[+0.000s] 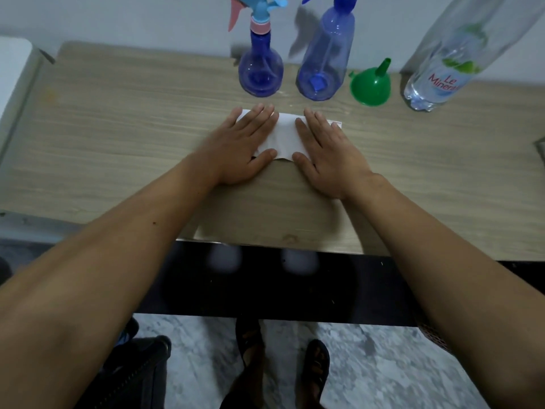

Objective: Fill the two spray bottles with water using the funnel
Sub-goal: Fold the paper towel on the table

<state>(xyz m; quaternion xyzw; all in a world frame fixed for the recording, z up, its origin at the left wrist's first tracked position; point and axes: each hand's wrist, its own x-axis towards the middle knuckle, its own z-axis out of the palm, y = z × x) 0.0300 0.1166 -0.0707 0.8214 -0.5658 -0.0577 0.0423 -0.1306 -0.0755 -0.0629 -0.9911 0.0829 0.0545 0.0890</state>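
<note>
Two blue see-through spray bottles stand at the back of the wooden table (118, 137). The left spray bottle (261, 69) has a pink and light-blue trigger head. The right spray bottle (326, 60) has a blue head, cut off by the frame's top edge. A green funnel (371, 85) rests mouth-down to their right, spout tilted up. Further right stands a tall clear water bottle (445, 66) with a red-lettered label. My left hand (241, 146) and my right hand (327, 149) lie flat, palms down, fingers spread, on a white sheet of paper (285, 134) in front of the bottles.
A white object (13, 75) sits beside the table's left end. The table's front edge (265, 245) runs just below my wrists, with a dark panel and a marbled floor underneath. A dark object corner (541, 146) shows at the right edge.
</note>
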